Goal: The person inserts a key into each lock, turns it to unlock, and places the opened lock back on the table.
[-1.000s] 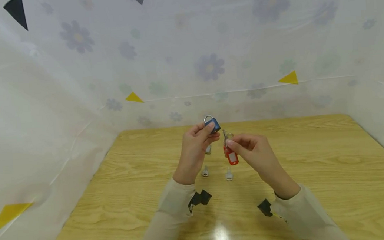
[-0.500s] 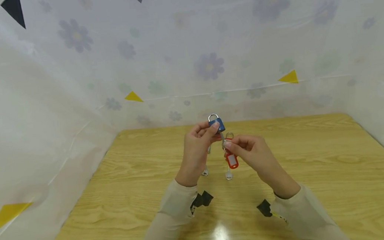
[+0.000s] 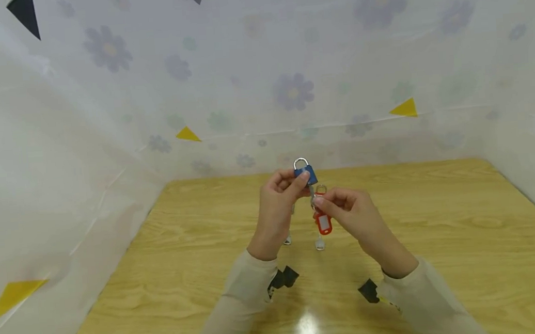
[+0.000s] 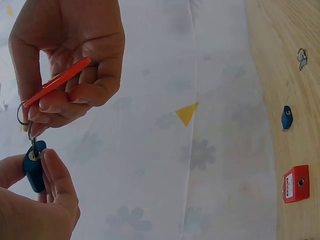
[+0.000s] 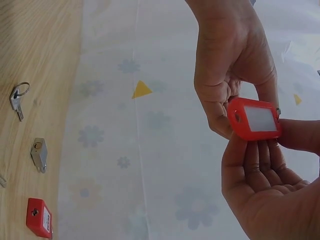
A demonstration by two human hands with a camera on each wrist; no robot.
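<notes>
Two hands are meeting above the table (image 3: 439, 217), both lifted clear of it. The left hand (image 3: 277, 213) is pinching a blue padlock (image 3: 306, 173) between thumb and curled fingertips, shackle up, keyhole end down. The right hand (image 3: 352, 214) is pinching a key (image 4: 33, 141) just under the lock — in the left wrist view its blade is sitting in the keyhole. A key ring (image 3: 320, 189) is showing above the right fingertips, and a red tag (image 3: 324, 223) is hanging from it in front of the palm; the right wrist view is showing the tag (image 5: 254, 119) with its white label.

Several things are lying on the table beneath and beyond the hands: a loose key (image 5: 17, 99) on its ring, a grey padlock (image 5: 39, 153), a red padlock (image 5: 39, 218) and another blue padlock (image 4: 286, 117) — all well apart from the hands. Floral sheeting (image 3: 104, 95) is walling the table on three sides.
</notes>
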